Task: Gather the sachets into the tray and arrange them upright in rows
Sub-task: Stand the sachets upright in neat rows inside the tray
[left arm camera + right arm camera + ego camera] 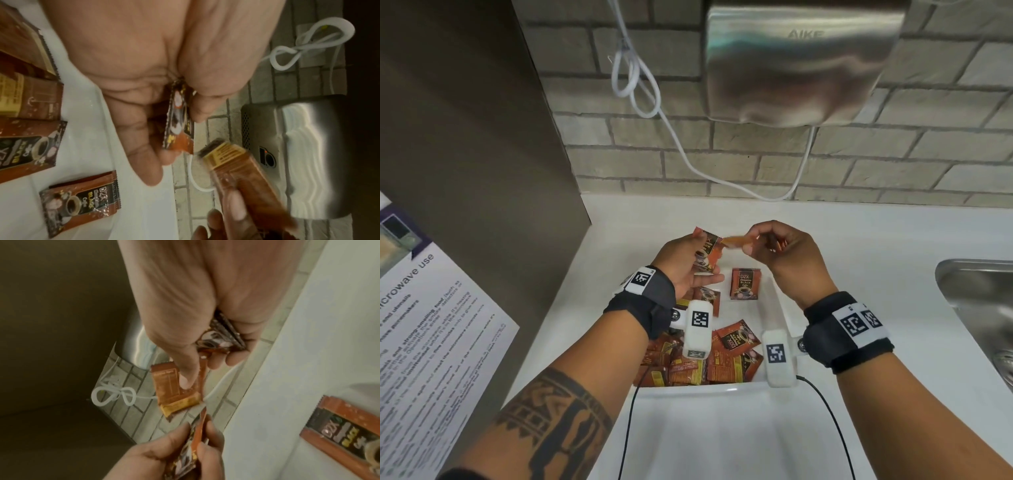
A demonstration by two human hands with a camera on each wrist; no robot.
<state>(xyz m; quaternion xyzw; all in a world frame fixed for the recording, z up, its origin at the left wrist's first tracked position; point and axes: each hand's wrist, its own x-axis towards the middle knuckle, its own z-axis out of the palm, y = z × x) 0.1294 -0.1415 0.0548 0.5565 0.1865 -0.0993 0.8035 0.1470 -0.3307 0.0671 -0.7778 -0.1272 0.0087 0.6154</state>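
Observation:
Above the far end of the white tray [705, 389], my left hand [700, 262] grips a brown coffee sachet [707, 255] upright between thumb and fingers [144, 146]. My right hand [751, 241] pinches another sachet [736, 241] by one end, its free end almost touching the left one. The right wrist view shows that pinched sachet [170, 386] and more sachets [222, 337] tucked in the palm. One sachet [744, 284] stands upright at the tray's far end. A loose pile of sachets [698, 363] lies in the tray under my wrists.
A steel hand dryer [798, 61] and its looped white cable [640, 85] hang on the brick wall behind. A brown panel [465, 137] with a printed notice [431, 325] stands to the left. A steel sink [979, 308] is set into the white counter [859, 240] at the right.

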